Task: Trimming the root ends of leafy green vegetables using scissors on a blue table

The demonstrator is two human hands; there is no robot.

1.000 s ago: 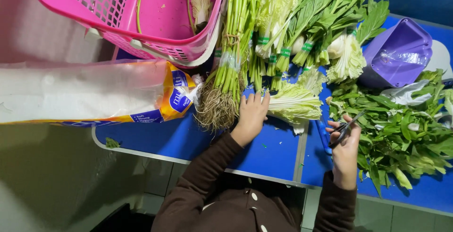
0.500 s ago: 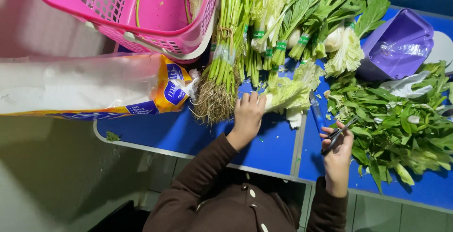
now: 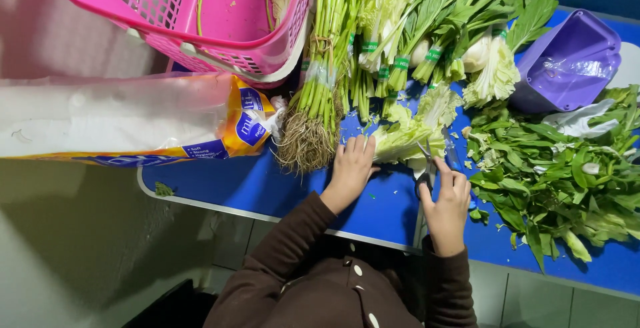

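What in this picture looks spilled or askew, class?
The purple tub lies tipped on its side at the table's far right, and small green scraps are scattered on the blue top near the hands.

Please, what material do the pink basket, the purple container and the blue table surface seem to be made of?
The pink latticed basket looks like moulded plastic: uniform colour, regular holes, slight gloss. The purple square container also seems plastic, smooth and semi-glossy, with a clear film lying inside. The blue table top appears to be a smooth painted or laminated board with a pale edge; its core cannot be told.
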